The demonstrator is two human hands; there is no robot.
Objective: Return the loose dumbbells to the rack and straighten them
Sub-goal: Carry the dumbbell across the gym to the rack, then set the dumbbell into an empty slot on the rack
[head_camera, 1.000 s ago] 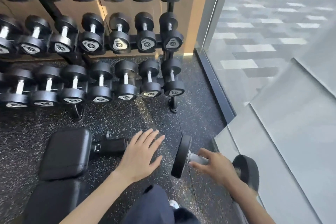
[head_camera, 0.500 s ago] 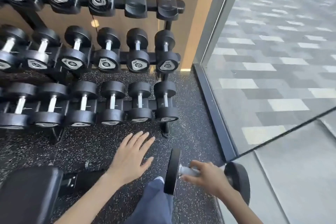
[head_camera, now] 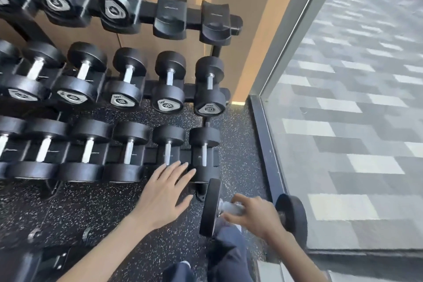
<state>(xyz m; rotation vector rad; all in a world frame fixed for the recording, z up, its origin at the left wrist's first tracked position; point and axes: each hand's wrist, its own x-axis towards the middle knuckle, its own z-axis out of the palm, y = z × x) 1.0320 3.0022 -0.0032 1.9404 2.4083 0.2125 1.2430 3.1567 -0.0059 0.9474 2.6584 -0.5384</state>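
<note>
A loose black dumbbell (head_camera: 211, 207) with a metal handle hangs sideways at the lower right, and my right hand (head_camera: 253, 215) grips its handle. My left hand (head_camera: 166, 192) is spread flat with straight fingers, hovering just in front of the bottom row of the rack (head_camera: 194, 22). That three-tier black rack fills the upper left, with dumbbells in its rows. Two empty cradles (head_camera: 170, 17) sit at the right end of the top tier.
A glass wall (head_camera: 343, 121) with a dark bottom frame runs down the right side, close to the held dumbbell. Speckled black rubber floor (head_camera: 91, 201) lies in front of the rack. Part of a bench frame (head_camera: 34, 261) shows bottom left. My knee is below the dumbbell.
The view has come closer to the rack and risen. My right hand has lifted the dumbbell up off the floor toward the rack's right end; my left hand has moved forward with it.
</note>
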